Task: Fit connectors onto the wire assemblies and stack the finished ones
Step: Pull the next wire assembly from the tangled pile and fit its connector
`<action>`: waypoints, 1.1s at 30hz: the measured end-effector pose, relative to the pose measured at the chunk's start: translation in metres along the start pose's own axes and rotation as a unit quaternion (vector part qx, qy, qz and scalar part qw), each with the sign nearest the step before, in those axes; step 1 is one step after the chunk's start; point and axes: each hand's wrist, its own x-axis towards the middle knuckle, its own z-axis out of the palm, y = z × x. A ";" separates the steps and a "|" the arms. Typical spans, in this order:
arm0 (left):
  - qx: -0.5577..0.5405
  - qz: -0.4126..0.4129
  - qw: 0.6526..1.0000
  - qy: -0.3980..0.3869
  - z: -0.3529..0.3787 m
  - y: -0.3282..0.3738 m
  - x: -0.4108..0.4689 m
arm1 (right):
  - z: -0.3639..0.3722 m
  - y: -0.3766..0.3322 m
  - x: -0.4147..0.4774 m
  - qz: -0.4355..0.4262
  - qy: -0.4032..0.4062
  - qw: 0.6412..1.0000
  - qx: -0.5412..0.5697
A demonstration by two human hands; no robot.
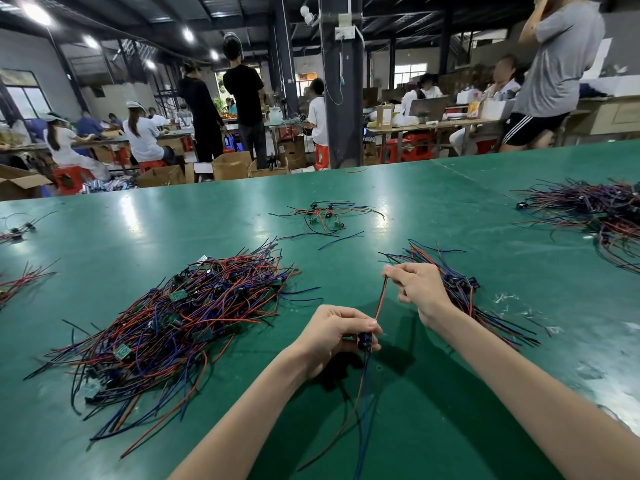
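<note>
The left hand (334,332) is closed around a small dark part (366,340) — whether a connector or a board component I cannot tell — held above the green table (450,209) just in front of the person. From it a red wire (381,301) runs up and slightly right to the right hand (417,289), which pinches the wire's far end between thumb and forefinger. So the wire's long axis lies near-vertical in the head view, away from the body, drawn fairly straight between the two grips; its free tip points away at the right hand. Blue wires hang from the part towards the person. The right hand is nearer the neat stack (460,289) just behind it; the loose pile (180,317) lies well to the left. The coming move likely turns on that pinched tip.
</note>
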 end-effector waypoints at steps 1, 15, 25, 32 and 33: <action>0.002 -0.001 1.000 -0.002 0.000 0.000 0.000 | -0.001 -0.001 0.000 0.002 -0.007 1.000 0.009; -0.004 -0.015 1.000 -0.012 -0.001 -0.001 -0.001 | 0.000 0.000 0.000 0.006 -0.021 0.999 0.039; 0.006 -0.008 1.000 -0.018 -0.002 -0.002 0.000 | -0.002 -0.007 -0.003 0.022 -0.018 0.996 0.086; 0.016 -0.002 0.999 -0.029 -0.002 -0.003 0.000 | -0.001 -0.011 -0.005 0.049 -0.007 0.993 0.103; 0.017 -0.001 0.999 -0.030 -0.002 -0.003 0.000 | -0.001 -0.011 -0.005 0.051 -0.008 0.993 0.104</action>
